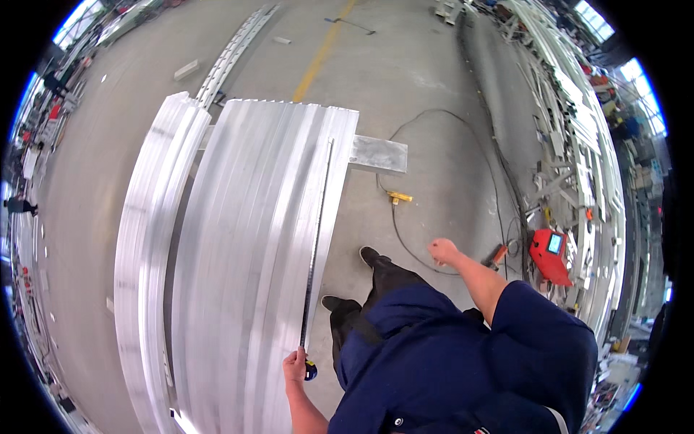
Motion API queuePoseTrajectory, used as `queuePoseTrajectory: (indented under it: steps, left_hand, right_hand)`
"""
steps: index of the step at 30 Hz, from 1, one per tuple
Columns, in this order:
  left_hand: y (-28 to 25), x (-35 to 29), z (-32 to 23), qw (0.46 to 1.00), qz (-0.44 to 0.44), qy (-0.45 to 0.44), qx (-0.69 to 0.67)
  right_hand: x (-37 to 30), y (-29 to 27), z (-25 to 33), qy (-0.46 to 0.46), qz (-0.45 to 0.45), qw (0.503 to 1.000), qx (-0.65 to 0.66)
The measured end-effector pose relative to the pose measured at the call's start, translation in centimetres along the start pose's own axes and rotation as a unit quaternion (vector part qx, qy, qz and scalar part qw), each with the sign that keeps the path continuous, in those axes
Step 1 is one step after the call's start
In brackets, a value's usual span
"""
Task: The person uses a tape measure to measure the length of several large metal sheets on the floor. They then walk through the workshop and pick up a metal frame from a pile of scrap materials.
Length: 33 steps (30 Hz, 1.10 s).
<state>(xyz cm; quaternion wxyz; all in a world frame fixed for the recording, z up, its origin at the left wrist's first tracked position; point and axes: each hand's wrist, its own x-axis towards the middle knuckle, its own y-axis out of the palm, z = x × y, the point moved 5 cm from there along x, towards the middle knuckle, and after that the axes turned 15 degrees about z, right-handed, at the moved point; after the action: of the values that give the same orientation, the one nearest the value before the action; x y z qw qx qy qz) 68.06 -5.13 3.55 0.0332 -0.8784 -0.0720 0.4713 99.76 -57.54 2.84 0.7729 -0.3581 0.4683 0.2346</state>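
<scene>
My left hand (294, 366) is closed round a dark tape measure (311, 372) at the near right edge of a wide stack of silvery metal profiles (238, 239). From it the pulled-out blade (316, 239) runs lengthwise along the stack toward its far end. My right hand (443, 251) is held out over the floor, away from the stack, with its fingers curled in. Whatever it may hold is too small to make out.
Another bundle of profiles (155, 217) lies left of the stack. A flat metal beam (383, 154) sticks out on the right. On the floor are a cable (473, 130) and a yellow device (399, 197). A red machine (551, 257) with a lit screen stands by piled metal offcuts.
</scene>
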Motion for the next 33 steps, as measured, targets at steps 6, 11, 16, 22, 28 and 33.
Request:
queuePoseTrajectory:
  steps: [6, 11, 16, 22, 28, 33]
  left_hand:
    - [-5.7, 1.8, 0.6, 1.0, 0.02, 0.003, -0.002]
    - [-8.7, -0.6, 2.1, 1.0, 0.002, 0.001, -0.01]
    - [-9.0, -4.7, 4.8, 0.999, -0.024, -0.03, -0.038]
    - [-8.9, -8.1, 6.8, 0.997, -0.013, -0.044, -0.056]
    - [-10.1, -10.2, 9.6, 0.995, -0.031, -0.048, -0.084]
    - [-9.3, -11.1, 8.9, 0.994, -0.062, -0.051, -0.075]
  right_hand:
    - [-4.9, 10.9, -1.9, -0.07, 0.04, 0.992, -0.101]
    - [-3.0, 12.4, -1.7, -0.015, 0.064, 0.994, -0.088]
    - [0.7, 11.6, 8.1, -0.203, -0.075, 0.969, -0.121]
    - [0.5, 12.4, 20.1, -0.283, -0.057, 0.951, -0.111]
    - [2.0, 16.1, 23.2, -0.26, 0.004, 0.932, -0.254]
    - [2.8, 20.1, 22.9, -0.265, 0.028, 0.91, -0.317]
